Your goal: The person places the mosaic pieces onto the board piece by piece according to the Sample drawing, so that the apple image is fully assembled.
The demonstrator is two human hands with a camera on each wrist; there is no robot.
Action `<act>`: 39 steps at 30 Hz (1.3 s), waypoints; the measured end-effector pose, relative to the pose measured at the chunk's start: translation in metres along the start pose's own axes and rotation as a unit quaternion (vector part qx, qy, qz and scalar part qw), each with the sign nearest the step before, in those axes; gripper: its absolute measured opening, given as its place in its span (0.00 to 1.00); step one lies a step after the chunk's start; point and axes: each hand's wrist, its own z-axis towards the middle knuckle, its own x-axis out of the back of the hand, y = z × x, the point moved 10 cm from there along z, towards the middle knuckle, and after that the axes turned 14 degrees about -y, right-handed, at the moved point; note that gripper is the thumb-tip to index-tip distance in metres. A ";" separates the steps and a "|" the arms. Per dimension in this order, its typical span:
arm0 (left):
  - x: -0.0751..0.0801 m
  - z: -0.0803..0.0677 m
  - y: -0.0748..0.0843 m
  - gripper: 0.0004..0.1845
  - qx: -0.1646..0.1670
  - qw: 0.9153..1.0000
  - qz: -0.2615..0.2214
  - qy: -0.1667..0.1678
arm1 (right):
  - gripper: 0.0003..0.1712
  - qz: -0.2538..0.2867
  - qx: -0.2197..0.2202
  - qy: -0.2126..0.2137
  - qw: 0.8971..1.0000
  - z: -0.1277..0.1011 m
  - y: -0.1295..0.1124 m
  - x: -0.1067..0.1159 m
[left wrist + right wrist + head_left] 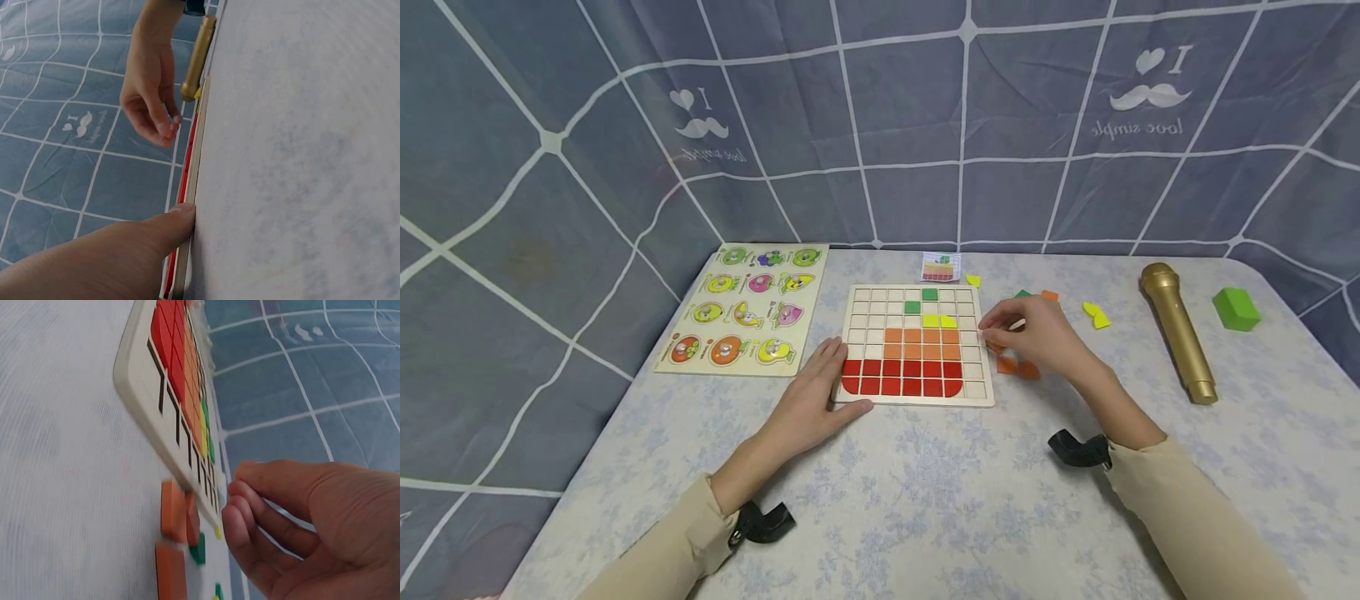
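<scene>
A wooden grid board [976, 388] lies on the table, its cells partly filled with red, orange, yellow and green tiles. My left hand [805, 400] rests at its left edge, fingers extended along the side and thumb at the near edge. In the left wrist view the thumb [172, 228] presses against the board's rim. My right hand [1037, 333] hovers by the right edge, thumb and fingertips drawn together; I cannot tell whether a small tile is hidden between them. Loose orange tiles [173, 511] lie beside the board, under and near that hand.
Behind the board lie a small pattern card [941, 267] and a yellow tile [973, 281]. More yellow tiles [1097, 315] are to the right, then a gold microphone [1180, 333] and a green block [1236, 309]. A fruit puzzle board [752, 287] lies at the left. Curtains stand behind the table.
</scene>
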 end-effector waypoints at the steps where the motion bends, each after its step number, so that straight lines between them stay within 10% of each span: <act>1: 0.000 0.000 0.000 0.53 0.000 1.000 0.000 0.000 | 0.04 -0.005 -0.005 0.003 1.000 -0.003 0.003 0.002; 39: -0.001 0.001 -0.001 0.53 0.006 1.000 -0.005 -0.004 | 0.07 -0.107 -0.047 0.008 0.993 -0.004 0.014 -0.003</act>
